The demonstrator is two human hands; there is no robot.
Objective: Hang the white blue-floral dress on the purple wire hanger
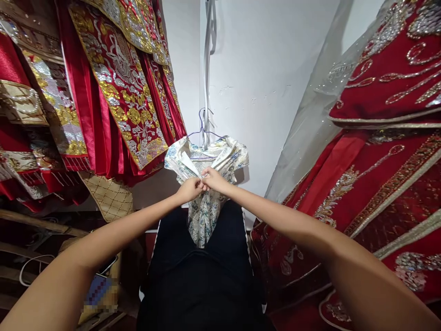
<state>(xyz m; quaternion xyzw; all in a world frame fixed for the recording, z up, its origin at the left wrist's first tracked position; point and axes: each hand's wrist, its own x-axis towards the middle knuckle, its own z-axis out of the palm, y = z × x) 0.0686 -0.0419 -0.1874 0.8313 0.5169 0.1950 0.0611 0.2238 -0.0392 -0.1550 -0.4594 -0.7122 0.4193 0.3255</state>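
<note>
A short-sleeved floral blouse (204, 216), cream with blue and green flowers, hangs on a thin purple hanger (202, 132) in front of me. Its open collar makes a V toward my hands. At the bottom of that V, my left hand (190, 189) and my right hand (214, 180) meet with fingertips pinched on the blouse front. Both hands are closed on the cloth and touch each other. Whatever small fastening may lie between the fingers is hidden. The blouse's lower part hangs down between my dark-clad legs.
Red embroidered garments (127, 87) with gold and silver hang at the left. More red beaded garments (386, 161) and a sheer cover (303, 119) fill the right. A white wall (255, 59) with a vertical metal rail (207, 55) stands behind. Wooden slats (37, 220) lie low at left.
</note>
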